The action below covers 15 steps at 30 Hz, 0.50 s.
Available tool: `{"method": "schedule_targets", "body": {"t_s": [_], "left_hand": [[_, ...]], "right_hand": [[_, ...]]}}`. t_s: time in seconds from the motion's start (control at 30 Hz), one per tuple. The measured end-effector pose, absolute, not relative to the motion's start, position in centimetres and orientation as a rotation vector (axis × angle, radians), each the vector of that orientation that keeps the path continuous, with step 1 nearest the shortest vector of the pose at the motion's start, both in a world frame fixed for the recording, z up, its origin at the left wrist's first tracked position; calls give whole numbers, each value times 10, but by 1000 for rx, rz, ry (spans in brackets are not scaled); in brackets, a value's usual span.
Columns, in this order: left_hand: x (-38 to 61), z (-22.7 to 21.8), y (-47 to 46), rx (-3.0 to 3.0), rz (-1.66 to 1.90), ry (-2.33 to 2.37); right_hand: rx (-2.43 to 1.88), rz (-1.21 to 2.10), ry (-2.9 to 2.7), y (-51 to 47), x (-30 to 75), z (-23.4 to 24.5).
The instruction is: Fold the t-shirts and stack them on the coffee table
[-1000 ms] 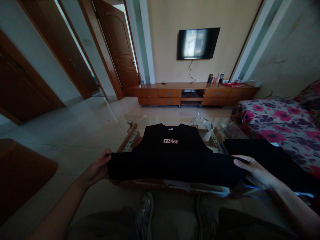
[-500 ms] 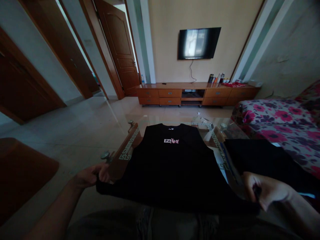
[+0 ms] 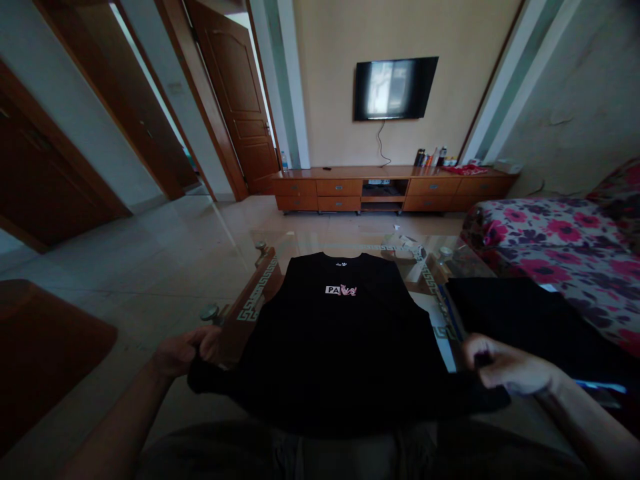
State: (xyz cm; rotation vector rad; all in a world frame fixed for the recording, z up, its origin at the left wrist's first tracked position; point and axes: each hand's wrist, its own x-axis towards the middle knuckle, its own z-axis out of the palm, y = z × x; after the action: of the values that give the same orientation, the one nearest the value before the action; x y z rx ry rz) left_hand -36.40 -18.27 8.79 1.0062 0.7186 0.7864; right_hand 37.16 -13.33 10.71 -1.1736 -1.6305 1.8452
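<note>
A black sleeveless shirt (image 3: pixel 345 333) with a small white and pink logo lies spread, collar away from me, on a glass coffee table (image 3: pixel 260 283). Its hem hangs over the near edge toward my lap. My left hand (image 3: pixel 187 350) pinches the hem's left corner. My right hand (image 3: pixel 505 367) is closed on the hem's right corner. Both hands hold the cloth taut just off the table's near edge.
A second dark garment (image 3: pixel 520 313) lies on the table's right side. A floral sofa (image 3: pixel 555 247) stands to the right. A wooden TV cabinet (image 3: pixel 390 187) and wall TV (image 3: pixel 395 87) are ahead. Wooden doors line the left wall, beside a tiled floor.
The hem was folded up over the shirt's lower half a second ago. Both hands have pulled it back toward me, so the shirt now lies fully spread.
</note>
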Motion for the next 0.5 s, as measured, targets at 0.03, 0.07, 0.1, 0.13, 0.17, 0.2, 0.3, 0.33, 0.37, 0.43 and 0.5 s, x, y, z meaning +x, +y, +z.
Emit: {"method": "schedule_targets", "body": {"t_s": [0.03,0.07,0.1,0.13,0.17,0.2,0.3,0.33,0.37,0.43,0.5], "left_hand": [[-357,90,-180,949,846,779],[-350,92,-177,896,918,848],[-341,92,-171,849,991,921],[-331,90,-165,812,1068,1006],[-322,87,-156,788,1143,1099],[-314,82,-147,786,1198,1197],[-296,59,-115,896,1281,1488],[-293,50,-105,961,1284,1577],[-291,43,-95,1039,1291,1650],[-290,32,-77,1183,1304,1752],[-288,28,-65,1289,1299,1829]], "right_hand": [[-1258,1786,-1467,-129,367,108],[-1320,1745,-1331,-124,363,107],[-1358,1697,-1267,-117,358,104],[-1384,1642,-1273,-110,353,99],[-1409,1559,-1316,-101,349,93],[-1430,1453,-1372,-93,346,86],[-1475,1167,-1556,-68,339,64],[-1493,1086,-1609,-60,338,58],[-1518,997,-1648,-53,336,53],[-1588,797,-1689,-39,333,45],[-1658,602,-1692,-28,329,38]]}}
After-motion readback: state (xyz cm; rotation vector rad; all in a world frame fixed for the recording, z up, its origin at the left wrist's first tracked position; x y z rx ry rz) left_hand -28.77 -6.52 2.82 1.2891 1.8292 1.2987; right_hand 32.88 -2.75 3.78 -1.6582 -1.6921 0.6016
